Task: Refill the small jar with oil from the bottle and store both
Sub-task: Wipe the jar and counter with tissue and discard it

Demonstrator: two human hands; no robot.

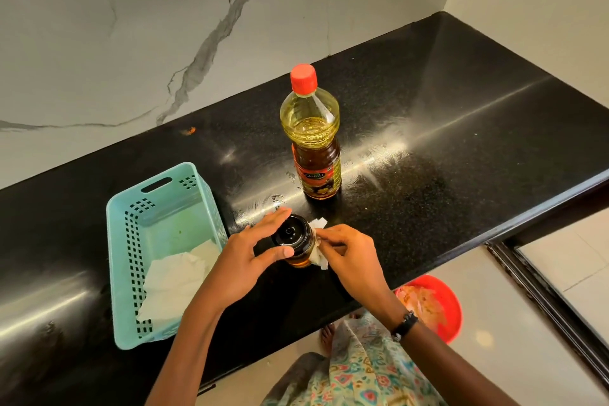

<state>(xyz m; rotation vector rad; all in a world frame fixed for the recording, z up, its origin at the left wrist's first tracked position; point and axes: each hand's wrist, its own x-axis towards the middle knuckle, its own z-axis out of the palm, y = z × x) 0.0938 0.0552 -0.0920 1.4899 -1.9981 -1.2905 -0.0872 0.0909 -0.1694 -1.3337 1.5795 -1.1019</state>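
A small glass jar [294, 242] with a black lid and amber oil inside stands on the black counter [445, 148] near its front edge. My left hand [253, 254] grips the jar round its lid, thumb in front and fingers behind. My right hand [349, 252] pinches a white tissue [319, 241] and presses it against the jar's right side. Behind the jar stands the oil bottle [313, 138], upright, with a red cap on and yellow oil inside.
A light blue plastic basket [131, 241] lies to the left of the jar with white tissue paper [178, 277] in it. A red bin [441, 303] stands on the floor below the counter's front edge. A marble wall runs behind the counter.
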